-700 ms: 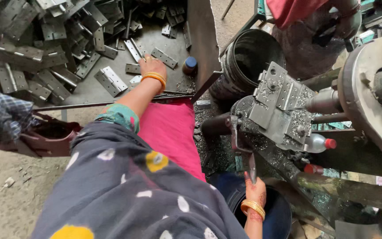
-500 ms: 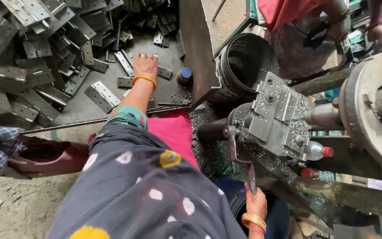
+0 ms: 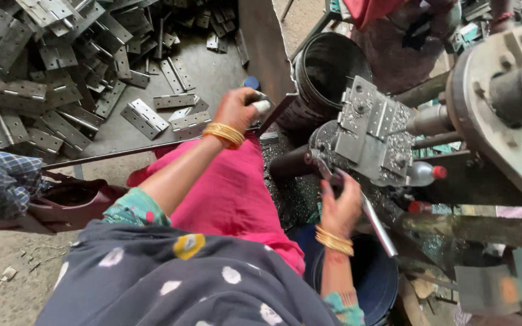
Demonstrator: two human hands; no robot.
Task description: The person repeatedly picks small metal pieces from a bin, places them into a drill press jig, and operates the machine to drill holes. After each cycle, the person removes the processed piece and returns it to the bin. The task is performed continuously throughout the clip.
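My left hand, with gold bangles at the wrist, is closed around a metal hinge and lifted over my pink lap. My right hand grips the steel lever handle of the machine's clamp fixture. A metal hinge plate sits clamped in that fixture, facing the spindle. On the grey tray to the left lies a heap of metal hinges.
A black bucket stands behind the fixture, a dark blue tub below my right hand. A small red-capped bottle lies under the machine. Another person in red sits beyond. A brown shoe rests at left.
My left hand has come back from the hinge heap toward my lap, holding a hinge. My right hand has risen onto the lever handle.
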